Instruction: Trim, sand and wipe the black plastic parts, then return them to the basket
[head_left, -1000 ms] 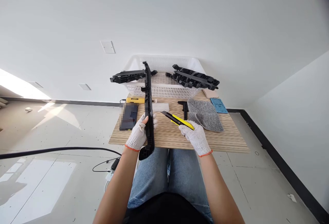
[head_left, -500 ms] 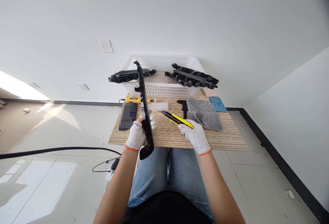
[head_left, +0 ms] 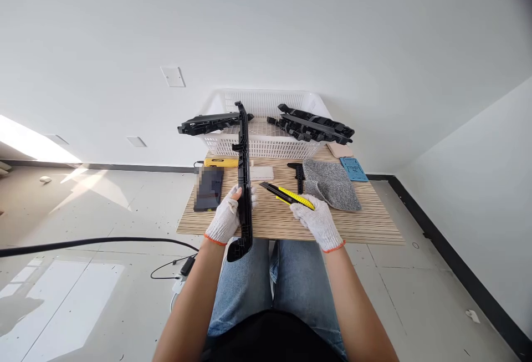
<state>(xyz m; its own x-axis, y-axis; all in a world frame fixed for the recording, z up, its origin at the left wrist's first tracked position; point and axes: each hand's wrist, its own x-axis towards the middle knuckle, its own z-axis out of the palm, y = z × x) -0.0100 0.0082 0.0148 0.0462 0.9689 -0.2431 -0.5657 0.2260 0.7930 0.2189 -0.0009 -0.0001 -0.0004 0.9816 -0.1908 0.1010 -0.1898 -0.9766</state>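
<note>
My left hand (head_left: pixel 226 220), in a white knit glove, is wrapped round a long black plastic part (head_left: pixel 243 173). The part stands nearly upright, its lower end over the near edge of the table (head_left: pixel 366 223) and its top in front of the white basket (head_left: pixel 266 140). My right hand (head_left: pixel 318 220), also gloved, grips a yellow and black utility knife (head_left: pixel 288 194). The knife points left toward the part, about a hand's width from it.
Black plastic parts (head_left: pixel 311 125) lie across the basket's right rim, another (head_left: pixel 208 123) across its left. On the table lie a dark phone (head_left: pixel 209 189), a yellow tool (head_left: pixel 219 161), a grey cloth (head_left: pixel 330 185), a blue card (head_left: pixel 353 169) and a small black piece (head_left: pixel 298 176). Cables cross the floor at left.
The long black part tipped left half a second ago, then swung back to near upright. My right hand with the knife has hardly moved.
</note>
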